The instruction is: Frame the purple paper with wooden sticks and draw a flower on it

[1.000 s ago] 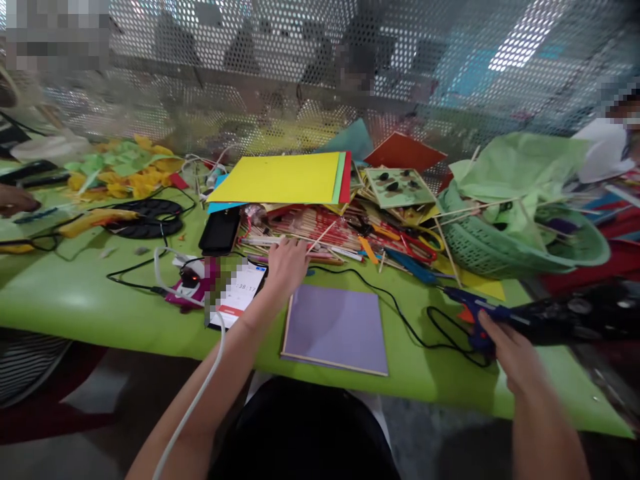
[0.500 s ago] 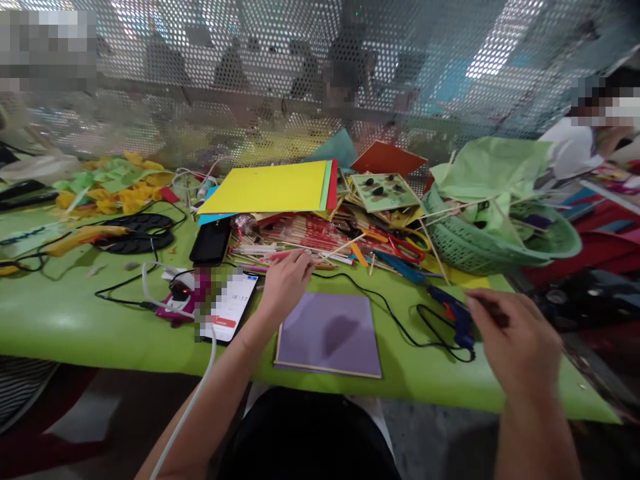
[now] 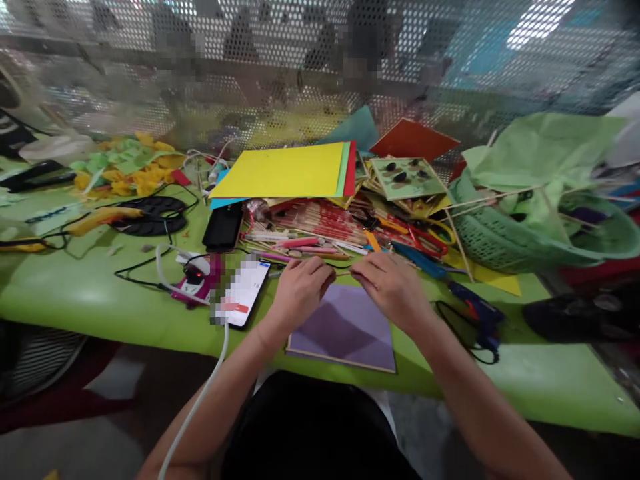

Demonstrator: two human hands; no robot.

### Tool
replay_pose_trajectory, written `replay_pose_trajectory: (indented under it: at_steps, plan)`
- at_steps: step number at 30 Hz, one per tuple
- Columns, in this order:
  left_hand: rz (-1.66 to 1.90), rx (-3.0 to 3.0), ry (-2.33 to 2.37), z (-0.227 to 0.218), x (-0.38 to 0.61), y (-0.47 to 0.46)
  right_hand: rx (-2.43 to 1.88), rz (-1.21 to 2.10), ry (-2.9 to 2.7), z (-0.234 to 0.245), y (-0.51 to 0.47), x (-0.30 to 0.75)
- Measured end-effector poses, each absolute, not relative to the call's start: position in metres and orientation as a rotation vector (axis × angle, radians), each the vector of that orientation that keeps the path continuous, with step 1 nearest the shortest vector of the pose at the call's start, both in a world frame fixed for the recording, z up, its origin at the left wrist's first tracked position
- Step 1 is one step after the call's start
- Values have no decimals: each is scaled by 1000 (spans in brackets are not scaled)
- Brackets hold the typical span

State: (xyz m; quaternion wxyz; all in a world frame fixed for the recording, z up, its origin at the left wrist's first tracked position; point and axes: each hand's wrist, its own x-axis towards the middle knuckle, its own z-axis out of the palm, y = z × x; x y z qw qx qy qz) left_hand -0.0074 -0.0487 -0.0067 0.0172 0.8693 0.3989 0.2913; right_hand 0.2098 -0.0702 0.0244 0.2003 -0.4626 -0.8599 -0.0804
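Observation:
My left hand [image 3: 303, 285] and my right hand [image 3: 393, 288] are both closed, pinching a thin wooden stick [image 3: 343, 272] between them. They hold it level at the far edge of a purple square board [image 3: 345, 330]. A narrow pale strip runs along the board's near edge. My fingers cover parts of the far edge, and I cannot tell whether the stick touches the board. To the right of my right hand, a blue hot glue gun [image 3: 477, 310] lies on the green table with its cord looped.
Behind my hands are piled sticks, pens and scissors [image 3: 430, 243], beneath yellow sheets [image 3: 280, 172]. A green basket [image 3: 500, 243] stands at right. Left are a lit phone [image 3: 249, 293], a dark phone [image 3: 223, 225], a magenta power strip [image 3: 215, 272] and a white cable [image 3: 200, 387].
My right hand has moved left from beside the glue gun and has taken hold of the stick's other end. The stick, slanted in my left hand before, is now level. The view has shifted.

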Motion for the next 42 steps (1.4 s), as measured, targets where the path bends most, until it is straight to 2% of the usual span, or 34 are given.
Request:
replay_pose_trajectory:
  at_steps: [7,12,42]
  plan:
    - [969,2432,1539,-23,-40,-78,-1353,25,-2278,-2,-64,221]
    - [833,2443,1371,-38,-51,-99,-1367,159,-2266,-15,-65,226]
    - [814,2461,1370,-45,-50,-103,-1382,336,-2345,-30,-65,214]
